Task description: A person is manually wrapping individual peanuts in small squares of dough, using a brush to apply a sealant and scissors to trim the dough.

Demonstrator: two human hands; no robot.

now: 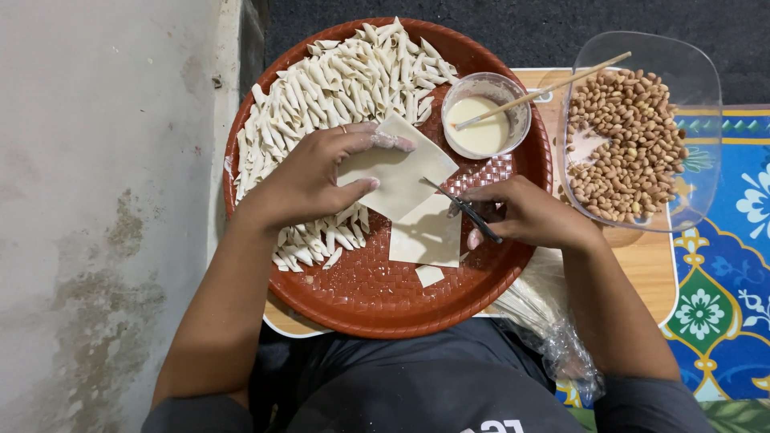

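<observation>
Pale dough sheet (399, 172) pinched by left hand (317, 178) fingers, right hand (529, 215) gripping scissors (469, 212) — handles hidden

Left hand (317, 172): palm down, fingers extended toward the right hand, thumb and forefinger pinched, fingertips dusted white. Right hand (525, 212): curled closed, knuckles up, close beside the left; both forearms bare.

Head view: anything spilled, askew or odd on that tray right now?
Nothing spilled. The round red tray overhangs the board's near edge. A thin stick leans out of the paste bowl. The left hand holds a dough sheet; the right hand grips scissors.
</observation>
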